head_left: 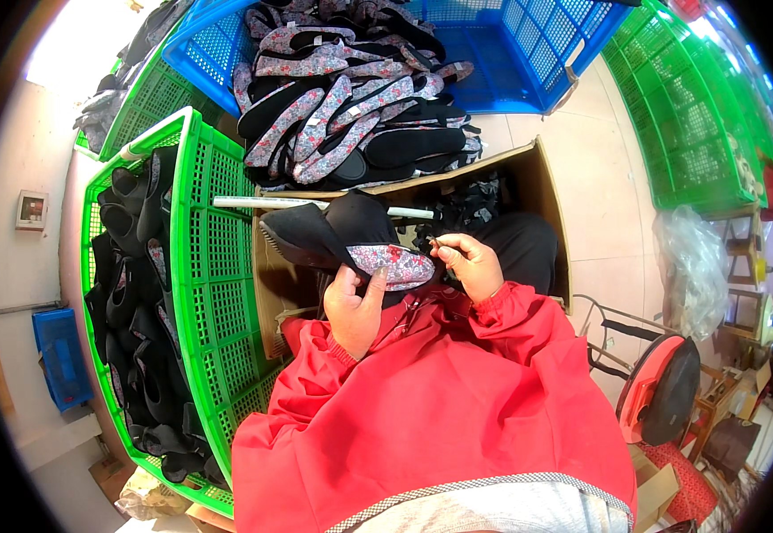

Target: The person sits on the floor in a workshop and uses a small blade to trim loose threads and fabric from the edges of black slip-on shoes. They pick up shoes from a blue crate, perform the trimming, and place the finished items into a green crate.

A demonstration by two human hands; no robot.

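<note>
My left hand (pixel 355 306) is closed around a black fabric shoe (pixel 395 265) with a red-and-grey floral part, held over my lap. The thumb presses on the floral part, while the dark sole end points up and left. Just right of the shoe, my right hand (pixel 474 266) has its thumb and fingertips pinched together. A small dark thing shows at the fingertips, too small to name. Below my hands an open cardboard box (pixel 553 204) surrounds my legs, with black scraps (pixel 475 206) in it. A white pipe (pixel 266 202) lies across the box.
At left stands a green crate (pixel 213 284) full of black shoes (pixel 142 293). Ahead, a blue crate (pixel 537 53) stands behind a heap of floral shoes (pixel 333 115). Green crates (pixel 680 115), clear plastic (pixel 696 258) and a red-and-black chair (pixel 657 386) are at right.
</note>
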